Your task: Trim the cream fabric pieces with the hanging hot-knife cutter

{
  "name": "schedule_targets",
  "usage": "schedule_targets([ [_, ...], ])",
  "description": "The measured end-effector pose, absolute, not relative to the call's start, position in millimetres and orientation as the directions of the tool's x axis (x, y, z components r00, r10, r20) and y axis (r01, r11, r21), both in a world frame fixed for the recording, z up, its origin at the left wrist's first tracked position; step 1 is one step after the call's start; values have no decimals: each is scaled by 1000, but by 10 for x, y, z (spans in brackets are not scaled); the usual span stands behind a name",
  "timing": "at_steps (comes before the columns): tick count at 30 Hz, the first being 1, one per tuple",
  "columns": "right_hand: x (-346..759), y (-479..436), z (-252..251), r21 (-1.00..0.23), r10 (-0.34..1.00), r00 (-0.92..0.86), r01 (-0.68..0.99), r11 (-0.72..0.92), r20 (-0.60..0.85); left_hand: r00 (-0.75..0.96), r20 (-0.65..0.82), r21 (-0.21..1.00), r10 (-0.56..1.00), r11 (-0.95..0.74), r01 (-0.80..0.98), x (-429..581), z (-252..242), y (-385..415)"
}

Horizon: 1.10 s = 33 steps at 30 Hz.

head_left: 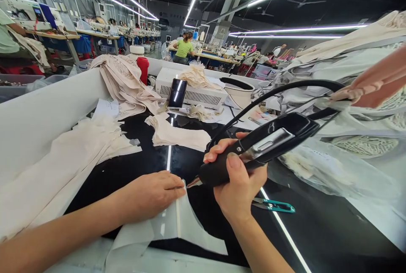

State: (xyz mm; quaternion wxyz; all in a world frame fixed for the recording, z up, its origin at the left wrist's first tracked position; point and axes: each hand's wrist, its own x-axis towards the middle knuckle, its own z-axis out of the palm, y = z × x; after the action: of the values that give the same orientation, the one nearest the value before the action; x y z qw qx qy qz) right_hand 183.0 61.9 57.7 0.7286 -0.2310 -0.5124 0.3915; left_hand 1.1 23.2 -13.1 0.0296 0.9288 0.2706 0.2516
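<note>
My right hand (237, 180) is wrapped around a black corded hand tool (269, 142) with a silver panel on its side. The tool's copper-coloured pointed tip (194, 181) faces left, close to the fingers of my left hand (152, 195). Those fingers are closed over the upper end of a thin, whitish fabric piece (203, 233), pressing it on the black table top (304, 205). A narrow cream strip (178, 218) runs down the fabric from my fingertips. Teal thread snips (275, 206) lie just right of my right wrist.
Stacked cream fabric pieces (180, 134) lie ahead, with larger piles (60, 167) at left. A phone (177, 93) leans on a white vented box (206, 95). The tool's cord (272, 89) arcs toward pink cloth (374, 83). Plastic-bagged material (333, 167) sits at right.
</note>
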Motion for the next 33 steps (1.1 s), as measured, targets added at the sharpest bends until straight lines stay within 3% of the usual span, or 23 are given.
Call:
schedule_targets([
  [33, 1901, 390, 626, -770, 822, 195, -287, 569, 535, 749, 412, 143, 519, -849, 509, -88, -13, 228],
])
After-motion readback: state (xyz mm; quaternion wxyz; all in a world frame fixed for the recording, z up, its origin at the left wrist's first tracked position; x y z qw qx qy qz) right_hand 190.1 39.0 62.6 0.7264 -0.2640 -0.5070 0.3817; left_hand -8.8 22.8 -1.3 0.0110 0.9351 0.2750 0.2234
